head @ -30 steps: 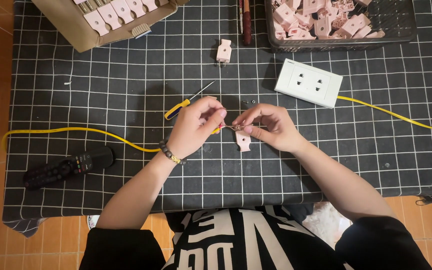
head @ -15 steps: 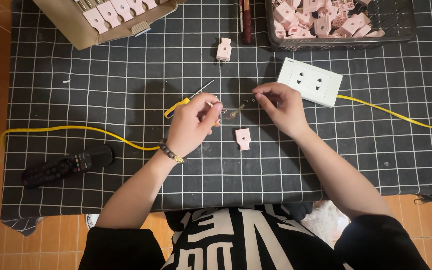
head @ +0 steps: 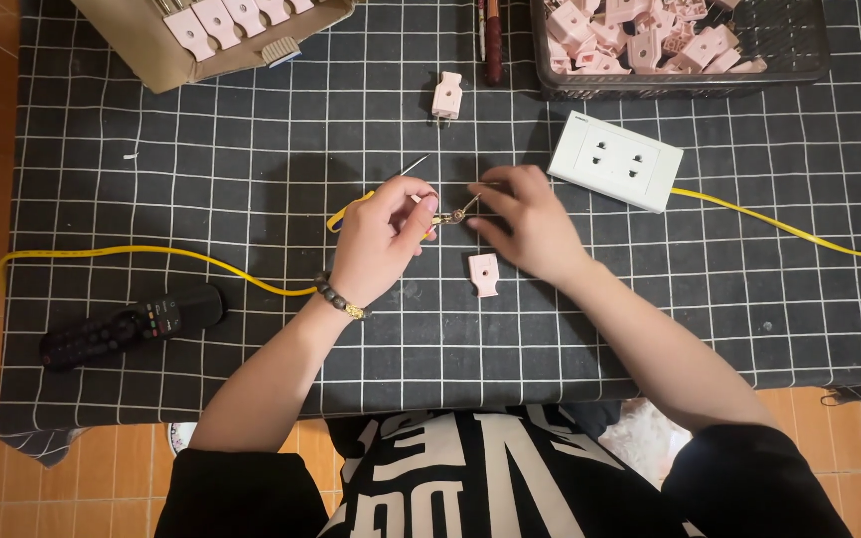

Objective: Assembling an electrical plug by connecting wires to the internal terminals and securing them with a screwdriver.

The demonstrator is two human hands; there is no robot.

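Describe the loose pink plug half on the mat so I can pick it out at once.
On the black grid mat, look just below the two hands, under the right hand. The pink plug half lies flat, alone; the other pink plug sits farther up, near the basket.

Mat (head: pixel 251 169): matt black cloth, white grid. Socket (head: pixel 615 161): glossy white plastic. Plug shell (head: pixel 484 274): smooth pink plastic. Cable (head: pixel 151 252): yellow plastic sheath. Remote (head: pixel 132 324): matt black plastic. Box (head: pixel 142 45): rough brown cardboard. Prongs (head: pixel 455 213): shiny metal.

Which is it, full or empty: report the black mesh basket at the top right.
Well filled: the black mesh basket holds a heap of pale pink plastic plug parts reaching near its rim.
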